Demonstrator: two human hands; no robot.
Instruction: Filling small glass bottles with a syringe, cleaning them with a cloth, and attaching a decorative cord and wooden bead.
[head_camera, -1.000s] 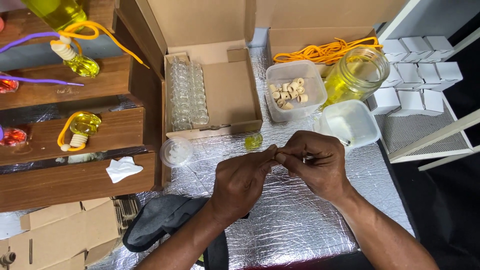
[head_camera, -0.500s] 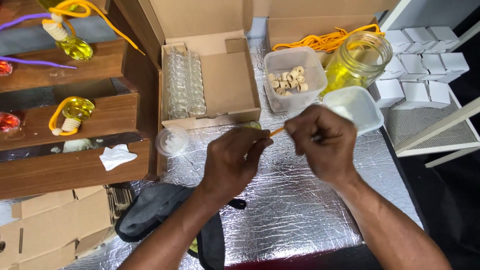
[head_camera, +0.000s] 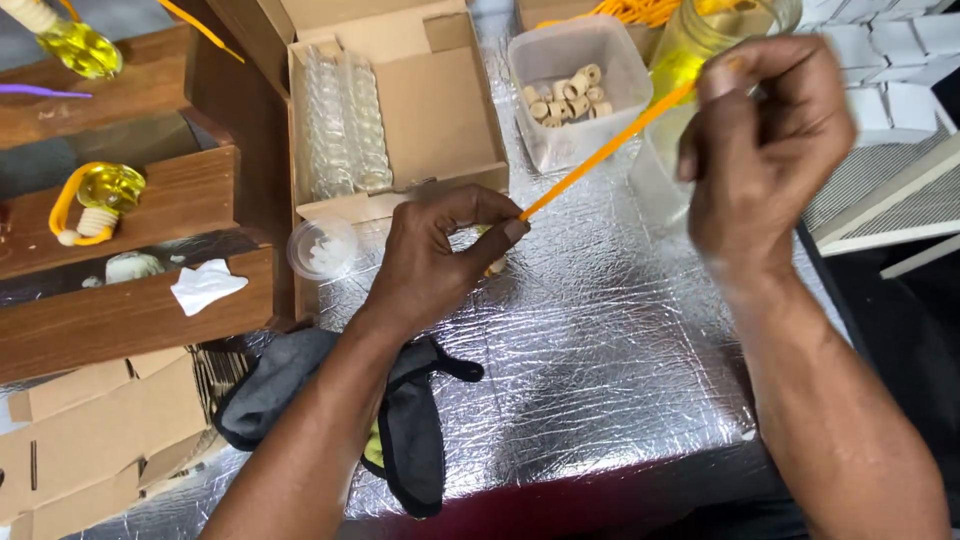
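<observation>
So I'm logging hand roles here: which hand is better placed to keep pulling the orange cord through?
Probably the right hand. It grips the far end of the orange cord, raised above the jar with free room. The left hand pinches the cord's near end low over the foil table, so it suits anchoring.

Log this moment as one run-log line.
left hand: pinching orange cord | right hand: gripping cord's upper end, blurred | cord: taut between hands | surface: silver foil mat

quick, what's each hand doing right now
left hand: closed, pinching the orange cord
right hand: closed, gripping the cord's upper end
</observation>
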